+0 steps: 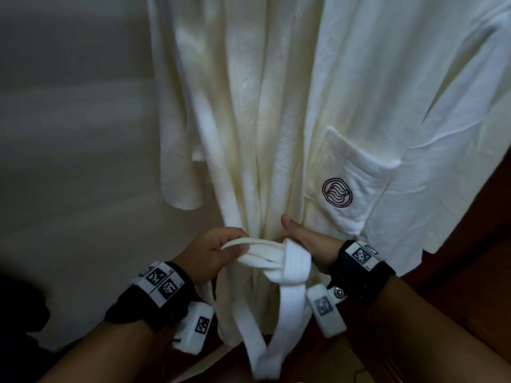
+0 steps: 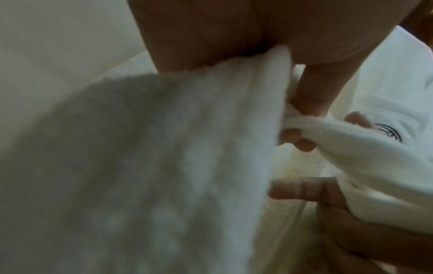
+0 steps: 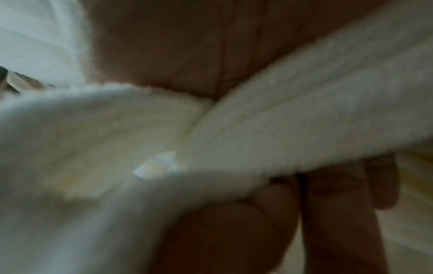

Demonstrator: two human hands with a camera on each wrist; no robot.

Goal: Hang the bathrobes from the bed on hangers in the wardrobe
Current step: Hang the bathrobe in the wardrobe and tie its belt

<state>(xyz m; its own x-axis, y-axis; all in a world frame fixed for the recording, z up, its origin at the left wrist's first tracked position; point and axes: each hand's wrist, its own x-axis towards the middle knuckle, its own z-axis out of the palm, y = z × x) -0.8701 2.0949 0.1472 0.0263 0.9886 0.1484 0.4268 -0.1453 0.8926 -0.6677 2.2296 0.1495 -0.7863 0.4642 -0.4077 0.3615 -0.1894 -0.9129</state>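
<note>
While one white bathrobe (image 1: 276, 120) hangs down the middle of the frame, the left hand (image 1: 213, 250) pinches a loop of its one belt (image 1: 287, 261) and the right hand (image 1: 309, 244) grips the knot at lower center. Both hands should pull outward evenly, so the knot probably sets flat.

Dim light. Pale wall (image 1: 69, 134) on left w/ soft shadow bands; dark brown wood panel (image 1: 470, 286) lower right.
</note>
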